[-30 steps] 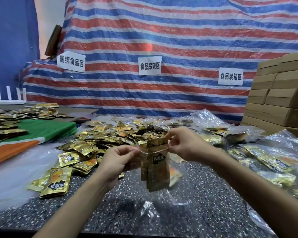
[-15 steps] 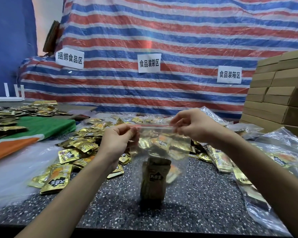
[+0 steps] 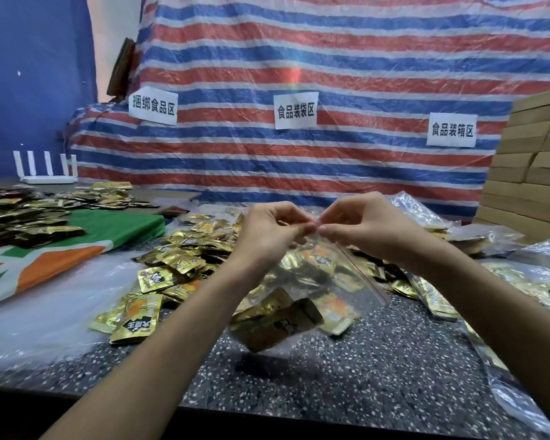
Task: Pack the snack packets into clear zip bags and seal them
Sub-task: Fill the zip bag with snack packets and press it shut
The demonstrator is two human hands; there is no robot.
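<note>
left grip (image 3: 270, 231): thumb and fingers pinch the top edge of the zip bag (image 3: 331, 281)
right grip (image 3: 369, 228): pinches the same edge, fingertips just beside the left's
zip bag: clear, held above the desk (image 3: 378, 360), hangs tilted, red zip line slants down to the right
packets in bag (image 3: 277, 322): gold, bunched at the low end
loose packets (image 3: 172, 268): heap on the desk, left of the hands
filled bags (image 3: 540, 281): on the desk, right side
boxes (image 3: 531, 173): cardboard stack, far right

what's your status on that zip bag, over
Left hand and right hand both pinching zip bag at one top corner. Bag hangs tilted above table, snack packets inside; seal unconfirmed. Nothing blocking.
</note>
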